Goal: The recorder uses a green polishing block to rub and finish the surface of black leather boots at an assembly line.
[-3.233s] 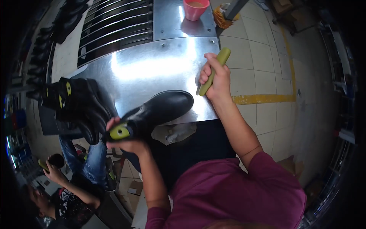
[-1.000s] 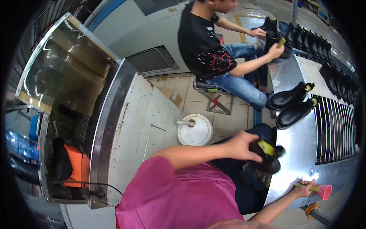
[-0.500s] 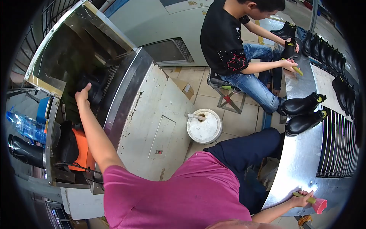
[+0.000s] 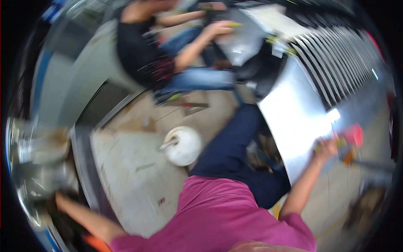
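Observation:
The whole view is smeared by motion. My right hand (image 4: 326, 148) is closed round a green-handled tool with a pink flared head (image 4: 353, 135), above the edge of the shiny metal bench (image 4: 289, 122). To the left, my left arm reaches into the dark opening of the metal-sided cabinet. My left hand (image 4: 62, 202) is blurred there, and whether it holds anything is hidden. A pair of black ankle boots (image 4: 266, 69) stands on the bench, farther off than my right hand.
A co-worker in a black top (image 4: 140, 50) sits ahead, a yellow-green handle (image 4: 234, 25) in one hand. A white lidded bucket (image 4: 184, 147) with a hose stands on the floor. Beside the bench is a slatted metal rack (image 4: 331, 63). Something orange (image 4: 96, 242) shows at lower left.
The view has swung right, so the cabinet and co-worker now lie farther left. My right hand has risen in the picture, still holding the tool. A black shoe beside my left hand no longer shows clearly.

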A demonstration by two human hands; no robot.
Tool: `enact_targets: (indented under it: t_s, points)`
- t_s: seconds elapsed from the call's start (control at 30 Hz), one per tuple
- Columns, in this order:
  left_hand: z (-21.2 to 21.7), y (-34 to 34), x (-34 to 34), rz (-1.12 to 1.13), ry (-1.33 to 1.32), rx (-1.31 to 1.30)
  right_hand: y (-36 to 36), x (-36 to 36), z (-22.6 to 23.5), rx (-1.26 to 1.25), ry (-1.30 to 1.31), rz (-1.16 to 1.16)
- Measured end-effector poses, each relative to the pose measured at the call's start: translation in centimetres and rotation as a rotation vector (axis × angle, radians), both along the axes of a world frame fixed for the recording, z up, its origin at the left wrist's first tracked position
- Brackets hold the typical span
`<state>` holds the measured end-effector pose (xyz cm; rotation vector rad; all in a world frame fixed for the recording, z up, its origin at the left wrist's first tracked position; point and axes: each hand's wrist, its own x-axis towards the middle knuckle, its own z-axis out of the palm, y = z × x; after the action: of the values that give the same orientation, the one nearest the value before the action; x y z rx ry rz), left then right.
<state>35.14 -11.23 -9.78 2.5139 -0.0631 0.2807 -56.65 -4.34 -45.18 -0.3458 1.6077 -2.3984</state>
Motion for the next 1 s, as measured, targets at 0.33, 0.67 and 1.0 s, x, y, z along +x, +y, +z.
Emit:
enact_targets:
  t_s: [0.33,0.67,1.0]
  points:
    - [-7.5,-13.2,-33.6,-1.399,-1.169,-0.62,-3.3,2.6,3.6,0.035,-0.109,0.007]
    - [-26.5,-26.8,-68.2,-2.158,0.363,-0.346,-3.4,2.2,3.5,0.028,-0.114,0.057]
    - [-26.4,-17.2,-69.0,-1.603,1.313,-0.555,-3.3,2.0,3.3,0.099,-0.065,0.051]
